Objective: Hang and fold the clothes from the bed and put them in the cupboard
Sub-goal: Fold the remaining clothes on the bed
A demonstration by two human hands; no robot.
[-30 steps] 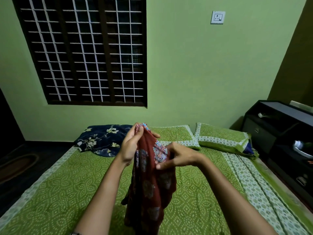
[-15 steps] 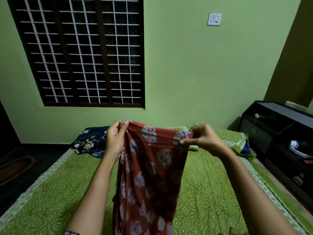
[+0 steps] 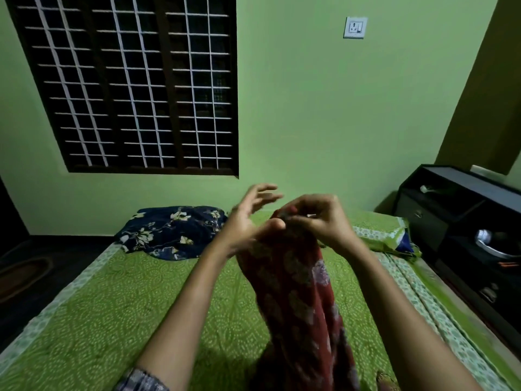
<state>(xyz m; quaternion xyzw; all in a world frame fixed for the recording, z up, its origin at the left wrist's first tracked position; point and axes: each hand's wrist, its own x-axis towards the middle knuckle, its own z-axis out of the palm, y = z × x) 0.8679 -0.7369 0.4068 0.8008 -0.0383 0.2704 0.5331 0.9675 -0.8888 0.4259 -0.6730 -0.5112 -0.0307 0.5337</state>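
red garment point(image 3: 296, 294) hangs over bed point(image 3: 112, 306); navy cloth point(image 3: 172, 231) beyond.

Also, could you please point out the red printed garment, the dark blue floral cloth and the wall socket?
red printed garment point(image 3: 296, 292): head view, hanging middle of the fabric.
dark blue floral cloth point(image 3: 169, 232): head view, centre of the heap.
wall socket point(image 3: 355, 27): head view, middle of its white plate.

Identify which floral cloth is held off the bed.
The red floral cloth, gripped at its top by the right hand; the navy floral cloth lies on the bed.
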